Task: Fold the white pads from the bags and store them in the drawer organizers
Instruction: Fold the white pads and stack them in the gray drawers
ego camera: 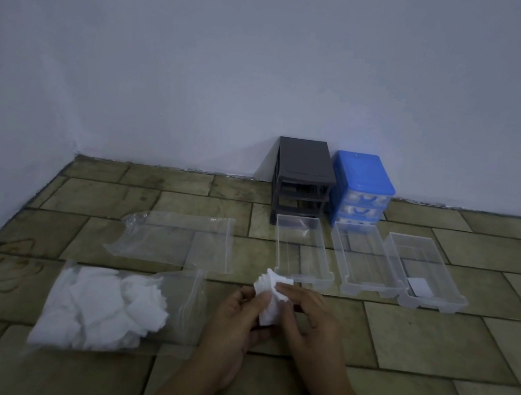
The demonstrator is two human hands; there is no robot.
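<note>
Both hands meet over the tiled floor (419, 336), holding one white pad (271, 298) between them. Pad: white, crumpled, scalloped edge at top, partly folded, held just above the floor near the front lip of the leftmost clear drawer (300, 251). Left hand (236, 315): fingers curled round the pad's lower left, thumb pressed on its face. Right hand (310, 321): fingertips pinch the pad's upper right edge, remaining fingers loosely bent.

Left of the hands: clear zip bag (101, 305) lying flat, stuffed with more white pads. Beyond it, a second clear bag (175, 238), looks nearly empty, a few scraps at its left end.

Three clear drawers lie on the floor side by side, open tops up: leftmost, middle drawer (362, 260), right drawer (426, 273); the right one holds a small white piece near its front. Middle and right touch; leftmost sits slightly apart.

Behind them against the wall (208, 49): grey organizer frame (302, 180), slots vacant, and blue organizer (361, 189) with drawers in, just beside each other.

Open floor to the right of the hands and in front.
</note>
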